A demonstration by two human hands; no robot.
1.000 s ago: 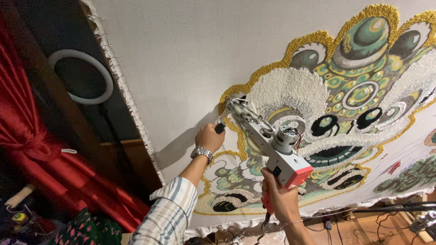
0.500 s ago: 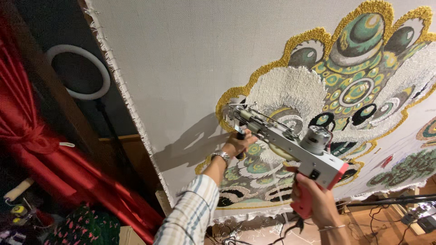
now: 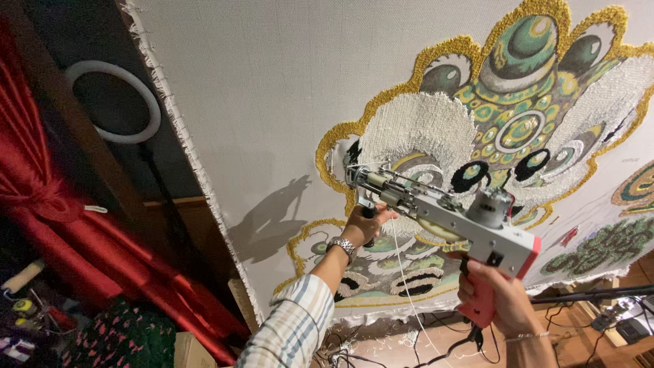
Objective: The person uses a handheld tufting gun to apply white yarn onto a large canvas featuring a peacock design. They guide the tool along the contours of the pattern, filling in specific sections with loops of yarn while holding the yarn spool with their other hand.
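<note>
A grey tufting gun with a pink grip points its needle end at a stretched white cloth. My right hand is closed around the pink grip at the lower right. My left hand grips the black front handle under the gun's nose; a metal watch sits on that wrist. The gun's tip touches the cloth at the edge of a tufted pattern in gold, white, green and black. A thin white yarn hangs down from the gun.
A white ring light stands at the left behind the cloth's frayed edge. Red curtain hangs at the lower left. Cables lie on the floor below the cloth. A dark bar crosses at the lower right.
The gun has swung lower and to the right along the gold outline. My left hand moved down from the cloth and took the front handle. The view has drawn closer.
</note>
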